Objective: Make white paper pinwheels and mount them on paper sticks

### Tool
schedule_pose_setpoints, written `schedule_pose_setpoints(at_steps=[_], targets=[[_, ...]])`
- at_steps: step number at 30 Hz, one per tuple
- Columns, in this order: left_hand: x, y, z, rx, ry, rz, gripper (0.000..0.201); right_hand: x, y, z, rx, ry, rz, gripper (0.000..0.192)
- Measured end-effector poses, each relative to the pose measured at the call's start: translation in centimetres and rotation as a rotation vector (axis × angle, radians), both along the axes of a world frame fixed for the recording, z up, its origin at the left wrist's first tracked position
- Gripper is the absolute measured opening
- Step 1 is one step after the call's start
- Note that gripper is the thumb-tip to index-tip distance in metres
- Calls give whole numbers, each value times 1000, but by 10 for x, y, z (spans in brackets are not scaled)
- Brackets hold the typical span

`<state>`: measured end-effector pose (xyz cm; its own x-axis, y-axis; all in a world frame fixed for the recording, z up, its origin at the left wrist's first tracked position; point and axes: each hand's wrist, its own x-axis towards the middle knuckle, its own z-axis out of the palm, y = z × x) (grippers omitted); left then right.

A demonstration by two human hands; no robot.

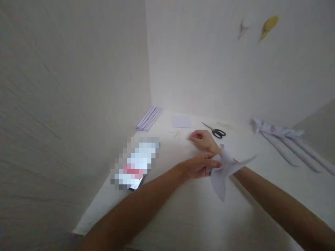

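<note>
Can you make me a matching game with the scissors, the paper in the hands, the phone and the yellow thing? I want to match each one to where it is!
Things:
1. scissors
2. folded paper
3. phone
4. yellow paper shape

Places:
A. up on the wall
B. held in both hands
C. flat on the table, left of the hands
D. on the table, behind the hands

Pairs: 1-D, 2-B, 3-C, 4-A

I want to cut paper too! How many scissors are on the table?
1. The scissors lie at the far side of the table, just beyond the right hand. Another pair could be hidden out of view.
</note>
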<state>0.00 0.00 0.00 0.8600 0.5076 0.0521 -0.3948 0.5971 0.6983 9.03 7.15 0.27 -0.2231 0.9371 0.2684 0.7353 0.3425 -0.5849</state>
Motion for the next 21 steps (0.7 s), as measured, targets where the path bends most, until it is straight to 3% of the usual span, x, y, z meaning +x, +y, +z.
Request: schedule_pose_setpoints(at_steps=[8, 21], targets=[[1, 3, -6, 16, 18, -35, 40, -37, 14, -13, 21, -50, 4, 11], [3, 7, -12, 13, -9, -26, 39, -12, 1, -8, 35, -156, -3, 11]])
